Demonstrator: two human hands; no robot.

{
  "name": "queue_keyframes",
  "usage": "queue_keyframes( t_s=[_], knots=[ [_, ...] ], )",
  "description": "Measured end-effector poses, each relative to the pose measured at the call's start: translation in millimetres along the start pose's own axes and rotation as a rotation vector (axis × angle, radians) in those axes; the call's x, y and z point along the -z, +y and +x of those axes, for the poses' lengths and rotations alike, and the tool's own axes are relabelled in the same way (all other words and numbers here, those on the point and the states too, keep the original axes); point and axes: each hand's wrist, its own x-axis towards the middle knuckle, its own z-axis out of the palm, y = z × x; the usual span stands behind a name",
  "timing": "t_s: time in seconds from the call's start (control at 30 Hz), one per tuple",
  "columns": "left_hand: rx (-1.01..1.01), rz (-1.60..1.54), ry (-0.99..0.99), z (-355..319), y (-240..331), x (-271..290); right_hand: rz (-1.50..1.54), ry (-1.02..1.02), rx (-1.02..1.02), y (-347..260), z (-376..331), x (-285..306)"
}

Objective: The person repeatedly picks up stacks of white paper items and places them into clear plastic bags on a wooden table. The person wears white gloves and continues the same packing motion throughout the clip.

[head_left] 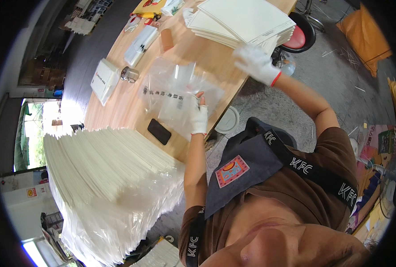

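Note:
A clear plastic bag (173, 95) with dark print lies on the wooden table in front of me. My left hand (199, 115), in a white glove with bare fingertips, is closed on the right part of this bag. To the right, my right hand (256, 65), in a white glove with a red cuff, hovers by the near corner of a stack of cream sheets (238, 20). Motion smears its fingers, so their grip cannot be made out. A black phone (159, 131) rests on the table left of my left wrist.
A tall stack of packed sheets in clear plastic (113, 178) stands at the left. Farther back on the table (215, 55) are a metal cup (129, 74), a white printed pack (104, 81), a clear case (141, 46) and a brown block (166, 39). A stool (298, 35) stands beyond the right edge.

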Motion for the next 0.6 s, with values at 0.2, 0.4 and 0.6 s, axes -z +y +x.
queue_keyframes(
  t_s=[0.2,0.4,0.6],
  knots=[
    [0.091,-0.352,-0.180,49,30,-37,-0.501,-0.238,0.052,63,26,16],
    [0.120,-0.402,-0.425,86,60,-83,-0.534,-0.186,0.143,59,47,45],
    [0.521,-0.773,-0.175,83,55,-75,0.153,-0.217,0.229,-48,-19,75]
  ],
)
